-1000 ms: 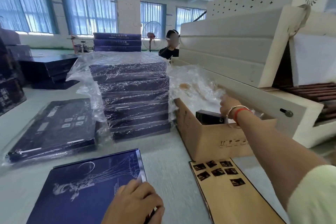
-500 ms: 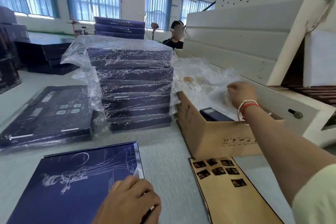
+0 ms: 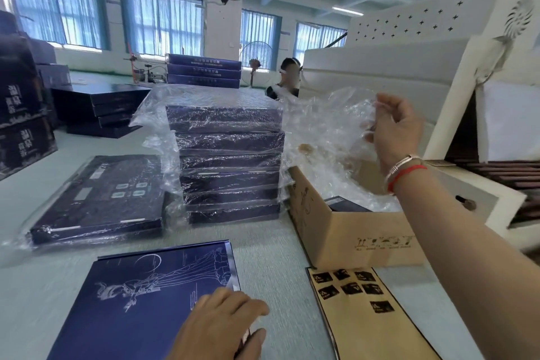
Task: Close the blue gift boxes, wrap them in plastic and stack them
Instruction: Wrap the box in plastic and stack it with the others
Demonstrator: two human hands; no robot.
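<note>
Clear crinkled plastic film [image 3: 330, 126] is pinched aloft by the right hand [image 3: 399, 128].
The flat blue illustrated gift box [image 3: 140, 301] is gripped at the table's near edge by the left hand [image 3: 222, 324].

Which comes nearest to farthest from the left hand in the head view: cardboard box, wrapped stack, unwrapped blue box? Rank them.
1. Unwrapped blue box, under the left hand.
2. Cardboard box, to its right, farther back.
3. Wrapped stack, behind, mid-table.
</note>
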